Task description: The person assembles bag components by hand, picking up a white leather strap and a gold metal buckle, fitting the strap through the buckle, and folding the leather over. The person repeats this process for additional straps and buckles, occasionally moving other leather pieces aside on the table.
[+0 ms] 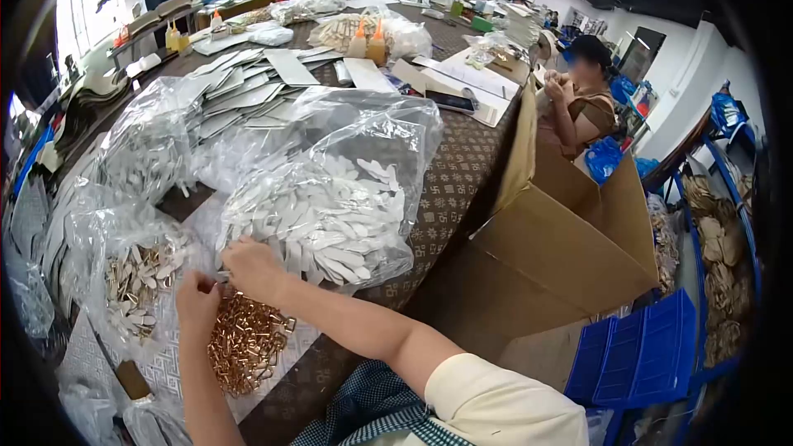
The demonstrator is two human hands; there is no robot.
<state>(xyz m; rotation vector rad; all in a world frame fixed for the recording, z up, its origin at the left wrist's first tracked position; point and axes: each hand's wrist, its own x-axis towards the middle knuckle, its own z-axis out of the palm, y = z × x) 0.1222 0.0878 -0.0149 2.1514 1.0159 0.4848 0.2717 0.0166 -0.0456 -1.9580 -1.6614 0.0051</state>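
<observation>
My left hand (pixel 199 304) is closed in a pinch above the left edge of a heap of small gold-coloured metal buckles (pixel 246 345). Close by on the right, my right hand (pixel 254 271) is also closed, its fingertips near those of the left. Whatever sits between the fingers is too small and hidden to make out. Just beyond my right hand, a clear plastic bag (pixel 421 128) lies wide open with many white strap pieces (pixel 322 215). Left of my left hand, another clear bag (pixel 91 223) holds gold buckles with white straps (pixel 140 281).
Stacked grey-white sheets (pixel 248 87) lie farther back, near glue bottles (pixel 376 43) and a phone (pixel 449 101). A large open cardboard box (pixel 562 256) stands at the table's right edge. Blue plastic bins (pixel 632 351) are below it. A co-worker (pixel 582 91) sits beyond the box.
</observation>
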